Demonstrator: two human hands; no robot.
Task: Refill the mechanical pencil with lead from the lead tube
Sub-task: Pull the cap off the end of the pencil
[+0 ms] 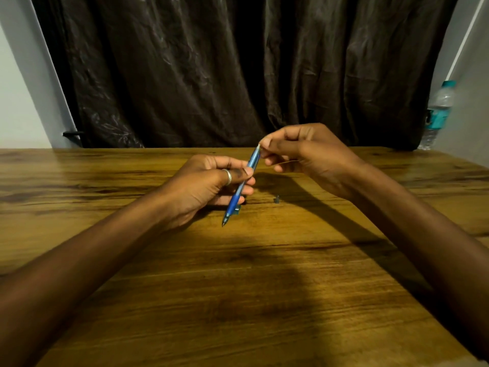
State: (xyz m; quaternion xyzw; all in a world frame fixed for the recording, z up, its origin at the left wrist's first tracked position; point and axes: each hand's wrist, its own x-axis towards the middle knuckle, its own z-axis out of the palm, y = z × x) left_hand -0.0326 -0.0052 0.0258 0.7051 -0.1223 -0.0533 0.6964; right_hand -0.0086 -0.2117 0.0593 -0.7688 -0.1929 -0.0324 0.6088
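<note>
Your left grip (211, 186) is clamped round the middle of the pencil (242, 185), thumb and fingers wrapped on the barrel just above the dark blue rubber sleeve. Your right grip (299, 154) is pinched together at the pencil's top end, thumb and forefinger closed on or right at the pale cap end; whether they hold a lead there is too fine to tell. A thin pale line shows under the right palm, which may be a lead, but you cannot be sure of it.

The pencil is held above the bench (238, 300), clear of it. Its long axis runs from near-left to far-right: the tip points down toward you and a little left, the open or capped end points up and away, straight into the right fingers. So the end you must feed lies right at the right grip, and the left only steadies.

The pencil is clear blue plastic in its upper half, solid blue at the sleeve, with a dark tip.

A small grey piece (276, 199) lies on the bench just right of the pencil, likely its cap or eraser. No lead tube is plainly visible; something bluish peeks from behind the sleeve.
</note>
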